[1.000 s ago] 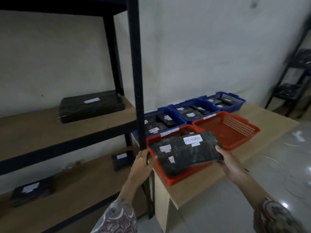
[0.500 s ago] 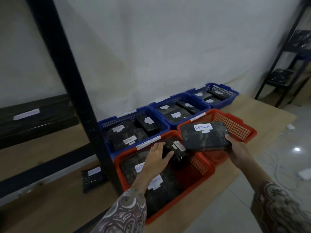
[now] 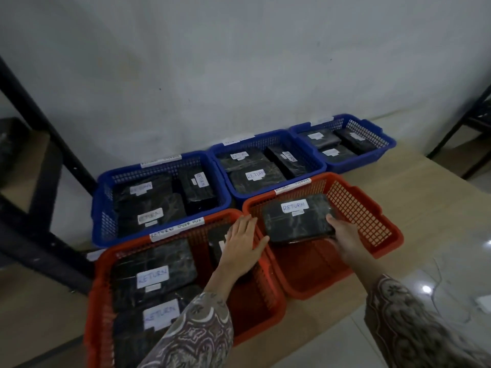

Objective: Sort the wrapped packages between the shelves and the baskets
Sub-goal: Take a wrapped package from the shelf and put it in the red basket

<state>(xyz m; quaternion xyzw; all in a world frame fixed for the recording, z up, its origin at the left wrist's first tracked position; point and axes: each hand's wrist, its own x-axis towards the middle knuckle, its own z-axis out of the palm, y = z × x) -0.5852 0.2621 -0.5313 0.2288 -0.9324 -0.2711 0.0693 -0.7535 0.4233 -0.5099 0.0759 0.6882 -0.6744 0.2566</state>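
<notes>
Head view: wooden table [image 3: 414, 197] against a white wall [image 3: 239, 62], glossy tiled floor [image 3: 451, 282] at right. Right hand [image 3: 345, 239] grips a black wrapped package [image 3: 297, 221] inside the right red basket [image 3: 372, 224]. Left hand [image 3: 243, 244], fingers straight, rests on the left red basket [image 3: 268, 285]. Three blue baskets [image 3: 106, 197] sit behind.

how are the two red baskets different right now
The left red basket holds several wrapped packages; the right red basket holds only the package the right hand grips. The left hand rests over the left one's rim. Both carry a taped label on the far rim.
</notes>
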